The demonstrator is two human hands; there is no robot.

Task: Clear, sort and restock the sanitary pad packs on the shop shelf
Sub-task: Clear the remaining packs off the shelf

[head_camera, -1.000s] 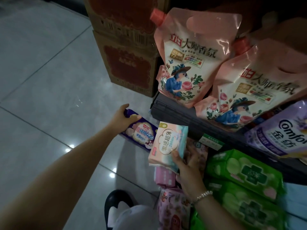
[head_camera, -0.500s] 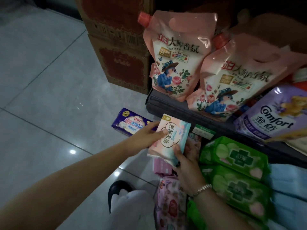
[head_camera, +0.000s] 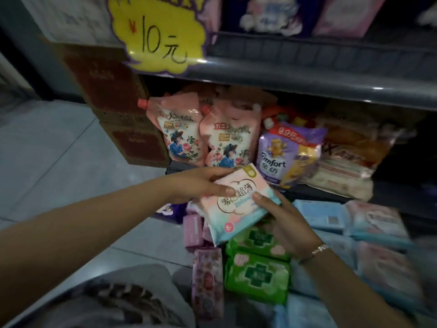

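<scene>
- Both hands are gripping one soft pink-and-teal pad pack (head_camera: 236,202): the left hand (head_camera: 201,185) is clasping its far left edge with the thumb lying across the printed face, and the right hand (head_camera: 283,223) is cupping its near right edge, thumb on top.
- Held tilted, the pack is hovering over the low pile of packs, just in front of the bottom shelf lip.
- Its wrapper is looking like glossy plastic film, pillowy and rectangular, with a white cloud-shaped label.
- Below it, two crinkly green packs (head_camera: 257,268) are lying stacked, with slim pink packs (head_camera: 207,280) to their left and pale blue packs (head_camera: 319,214) to the right; the blue ones are blurring toward the right edge.
- On the far shelf, two shiny pink spouted pouches (head_camera: 205,136) are standing beside a purple softener pouch (head_camera: 283,152).
- Brown cardboard boxes (head_camera: 113,95) are stacking up at the far left.
- Overhead, a yellow price sign (head_camera: 158,31) is hanging from the dark shelf edge (head_camera: 307,74), its top cut off.
- Goods on the upper shelf are too blurred to read.
</scene>
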